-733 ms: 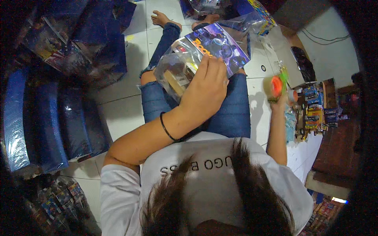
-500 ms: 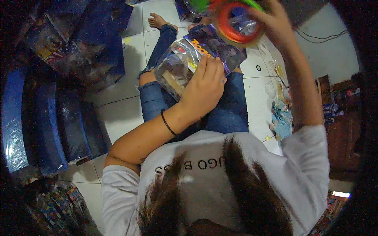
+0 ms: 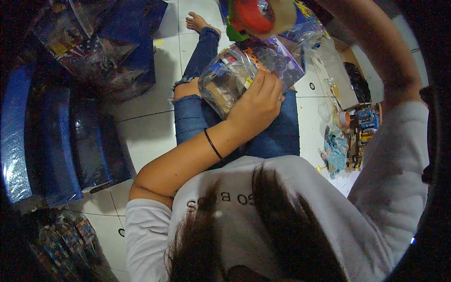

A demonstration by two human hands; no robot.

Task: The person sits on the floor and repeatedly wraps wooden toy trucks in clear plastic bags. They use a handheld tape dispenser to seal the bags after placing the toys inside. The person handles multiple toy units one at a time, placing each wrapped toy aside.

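A package in clear plastic (image 3: 220, 89) with a purple printed part lies tilted across my lap. My left hand (image 3: 257, 97) is closed on its near side, with fingertips pressed on the clear film. Just beyond the package, at the top of the view, is a blurred tape dispenser (image 3: 253, 18) with a red core, a tan tape roll and a green part. My right forearm (image 3: 376, 37) reaches up past the top edge. The right hand itself is out of view, so its grip cannot be seen.
Blue plastic-wrapped stacks (image 3: 47, 141) stand to the left, with a large clear bag (image 3: 94, 51) behind them. Packaged goods (image 3: 70, 239) lie at the lower left. On the right are light-blue cloth (image 3: 335, 145), colourful small packs (image 3: 366, 127) and an open cardboard box (image 3: 340, 70).
My right hand has moved up and out of view. The tape dispenser has shifted left and slightly up, and has turned. My left hand keeps its hold on the package.
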